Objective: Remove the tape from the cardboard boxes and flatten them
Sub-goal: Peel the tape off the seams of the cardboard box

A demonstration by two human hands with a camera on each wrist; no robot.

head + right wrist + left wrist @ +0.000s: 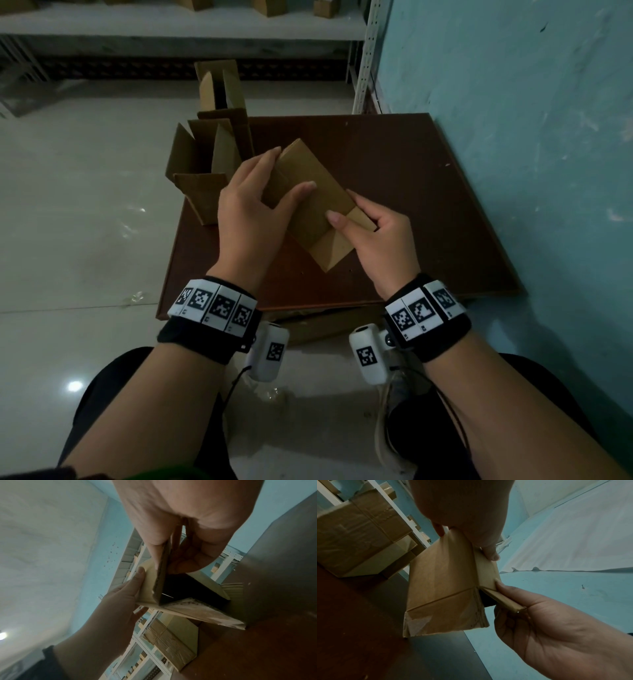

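I hold a small brown cardboard box point(315, 192) tilted above the dark brown table point(428, 205). My left hand point(291, 169) grips its far end, with the thumb on the top face and the fingers round the far side. At the near end my right hand point(346, 209) pinches an open flap between thumb and fingers. In the left wrist view the box point(443, 581) has a whitish torn patch on its lower flap, beside the right hand point(503, 597). The right wrist view looks into the box's point(188, 608) dark open end under the right hand point(168, 563).
Two opened boxes point(205, 164) stand at the table's left edge, and another point(219, 89) on the floor behind. A taped box point(359, 534) sits on the table to the left. White shelving point(171, 31) with boxes runs along the back. A teal wall point(513, 102) is on the right.
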